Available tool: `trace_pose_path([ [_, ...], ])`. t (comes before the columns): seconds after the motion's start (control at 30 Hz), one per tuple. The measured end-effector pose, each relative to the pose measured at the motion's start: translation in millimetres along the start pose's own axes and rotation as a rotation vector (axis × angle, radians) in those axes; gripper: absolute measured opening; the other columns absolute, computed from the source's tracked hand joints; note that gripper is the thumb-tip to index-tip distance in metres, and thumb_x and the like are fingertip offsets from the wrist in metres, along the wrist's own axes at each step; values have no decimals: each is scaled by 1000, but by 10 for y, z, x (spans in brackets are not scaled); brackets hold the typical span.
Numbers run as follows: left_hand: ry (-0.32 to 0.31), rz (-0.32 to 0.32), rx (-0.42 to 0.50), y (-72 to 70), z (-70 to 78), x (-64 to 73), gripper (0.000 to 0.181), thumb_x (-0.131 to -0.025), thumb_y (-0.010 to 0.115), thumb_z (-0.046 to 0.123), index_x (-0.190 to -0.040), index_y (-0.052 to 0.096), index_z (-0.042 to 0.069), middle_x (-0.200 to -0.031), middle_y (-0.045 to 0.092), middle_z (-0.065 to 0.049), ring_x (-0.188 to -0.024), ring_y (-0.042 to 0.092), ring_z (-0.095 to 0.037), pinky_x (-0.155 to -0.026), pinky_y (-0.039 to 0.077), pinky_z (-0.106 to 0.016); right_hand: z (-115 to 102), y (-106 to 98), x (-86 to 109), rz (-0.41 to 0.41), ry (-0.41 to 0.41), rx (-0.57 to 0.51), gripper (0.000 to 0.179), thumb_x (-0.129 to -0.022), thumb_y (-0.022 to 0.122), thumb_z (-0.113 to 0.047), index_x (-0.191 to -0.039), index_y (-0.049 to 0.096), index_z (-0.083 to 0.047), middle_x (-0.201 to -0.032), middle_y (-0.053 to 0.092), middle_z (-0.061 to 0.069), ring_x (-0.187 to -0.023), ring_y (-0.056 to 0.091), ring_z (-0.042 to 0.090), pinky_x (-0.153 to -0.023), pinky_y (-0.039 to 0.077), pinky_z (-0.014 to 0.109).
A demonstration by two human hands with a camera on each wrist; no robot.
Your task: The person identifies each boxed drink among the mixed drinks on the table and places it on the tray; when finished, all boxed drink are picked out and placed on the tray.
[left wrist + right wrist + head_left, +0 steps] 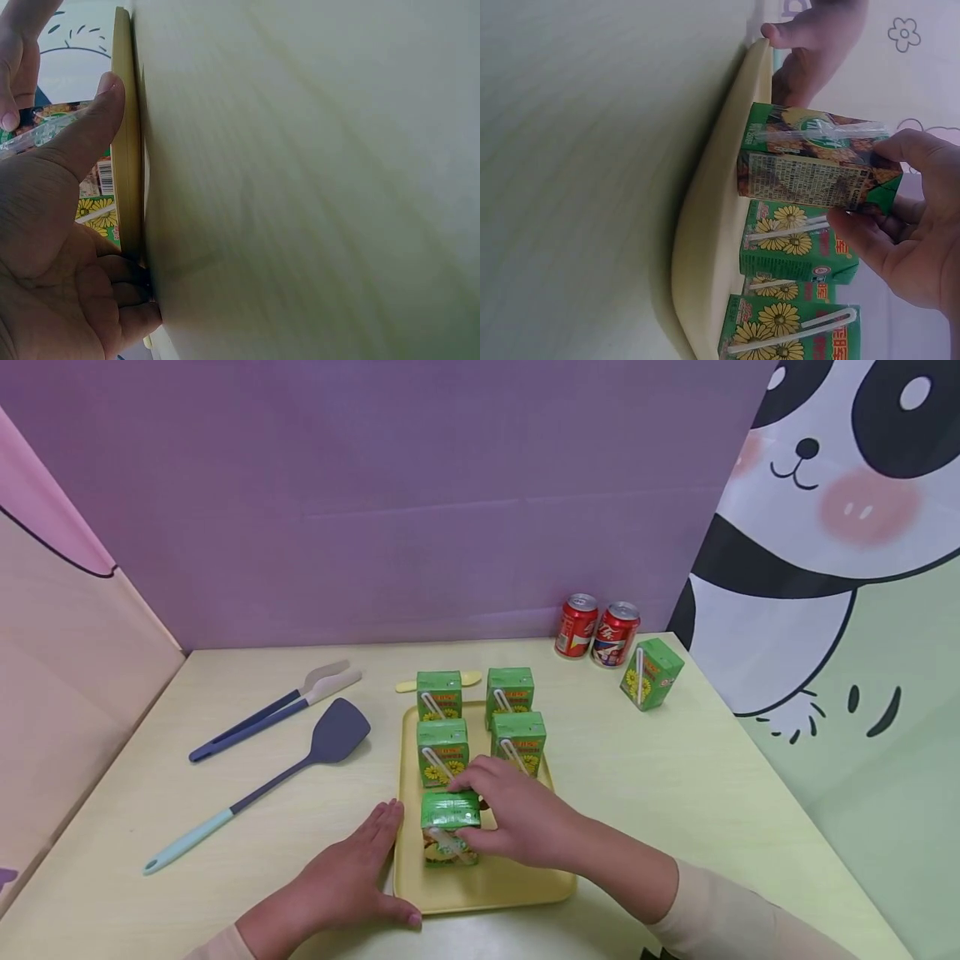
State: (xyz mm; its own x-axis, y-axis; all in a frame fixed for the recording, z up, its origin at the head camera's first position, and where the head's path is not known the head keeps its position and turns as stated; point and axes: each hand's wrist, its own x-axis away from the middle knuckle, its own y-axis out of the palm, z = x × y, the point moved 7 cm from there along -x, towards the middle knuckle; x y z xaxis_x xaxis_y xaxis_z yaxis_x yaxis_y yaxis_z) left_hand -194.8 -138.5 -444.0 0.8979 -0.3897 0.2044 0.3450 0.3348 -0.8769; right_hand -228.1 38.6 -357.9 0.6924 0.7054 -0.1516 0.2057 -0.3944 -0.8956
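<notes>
My right hand [521, 814] grips the top of a drink carton [450, 847] near the front of a yellow tray [510, 885]. In the right wrist view this carton [806, 169] is brown and green with a wrapped straw, its bottom right at the tray's surface. Thumb and fingers pinch it from both sides. Behind it, several green cartons with yellow flowers [442, 753] stand upright on the tray in two columns. My left hand [341, 877] lies along the tray's left side, fingers straight at the rim and thumb spread toward the front corner.
A dark spatula [339, 731] and a pair of tongs [273, 714] lie on the left. A yellow utensil [471, 678] lies behind the tray. Two red cans [576, 627] stand at the back right, near another green carton [652, 675].
</notes>
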Motion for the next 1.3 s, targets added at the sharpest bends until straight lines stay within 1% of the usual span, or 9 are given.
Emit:
trace_pose_path([
  [0.23, 5, 6, -3, 3, -1, -9, 138, -57, 72, 80, -157, 16, 3, -163, 19, -16, -150, 19, -31, -109, 39, -52, 2, 34, -13, -48, 2, 0, 45, -91, 68, -36, -129, 56, -17, -124, 55, -6, -114, 52, 9, -98, 49, 35],
  [0.4, 1, 1, -5, 5, -4, -8, 138, -56, 71, 81, -157, 16, 4, -163, 18, -16, -150, 18, -31, -110, 38, -52, 86, -38, 8, -86, 49, -74, 57, -91, 64, -52, -136, 52, -20, -130, 54, -8, -113, 55, 8, -97, 50, 33],
  [0.5, -2, 1, -7, 2, -2, -12, 138, -56, 71, 81, -157, 16, 4, -163, 17, -15, -151, 17, -31, -110, 38, -52, 177, -210, 28, -39, 96, -105, 63, -89, 63, -59, -138, 51, -22, -130, 54, -9, -112, 58, 8, -95, 51, 33],
  [0.63, -1, 0, -1, 6, 8, -9, 138, -56, 72, 81, -157, 17, 3, -163, 17, -15, -151, 17, -31, -110, 38, -52, 356, -589, 64, 85, 144, -102, 63, -90, 63, -57, -139, 49, -20, -131, 53, -4, -113, 60, 16, -93, 53, 38],
  [0.77, 6, 0, -2, 1, 21, 5, 138, -57, 72, 80, -157, 17, 3, -164, 17, -15, -151, 17, -31, -110, 38, -52, 694, -1026, 126, 228, 221, -89, 61, -93, 62, -50, -141, 46, -15, -135, 51, 4, -116, 59, 26, -93, 53, 45],
  [0.87, 4, 2, -4, -6, 27, 14, 138, -57, 72, 80, -157, 17, 3, -164, 17, -15, -151, 17, -31, -110, 38, -52, 1051, -1310, 197, 323, 322, -46, 62, -95, 59, -49, -142, 43, -12, -136, 49, 9, -119, 54, 29, -97, 50, 51],
  [0.97, -5, 0, -7, -11, 29, 21, 138, -57, 72, 80, -157, 16, 3, -164, 17, -15, -151, 17, -31, -110, 38, -52, 1436, -1512, 283, 407, 435, -6, 66, -95, 58, -49, -144, 42, -8, -135, 47, 15, -122, 47, 34, -99, 46, 55],
  [1.1, -10, -1, -10, -16, 33, 28, 138, -57, 72, 80, -157, 16, 4, -164, 16, -14, -151, 17, -30, -111, 37, -52, 1940, -1629, 422, 473, 575, 33, 75, -94, 58, -49, -149, 35, -4, -142, 40, 23, -130, 37, 41, -101, 40, 63],
  [1.3, -13, -8, -21, -7, 21, 28, 138, -58, 70, 81, -157, 15, 4, -164, 15, -14, -151, 15, -30, -111, 36, -52, 2566, -1610, 599, 472, 754, 72, 93, -91, 54, -60, -155, 20, -2, -152, 25, 29, -138, 23, 49, -104, 32, 69],
])
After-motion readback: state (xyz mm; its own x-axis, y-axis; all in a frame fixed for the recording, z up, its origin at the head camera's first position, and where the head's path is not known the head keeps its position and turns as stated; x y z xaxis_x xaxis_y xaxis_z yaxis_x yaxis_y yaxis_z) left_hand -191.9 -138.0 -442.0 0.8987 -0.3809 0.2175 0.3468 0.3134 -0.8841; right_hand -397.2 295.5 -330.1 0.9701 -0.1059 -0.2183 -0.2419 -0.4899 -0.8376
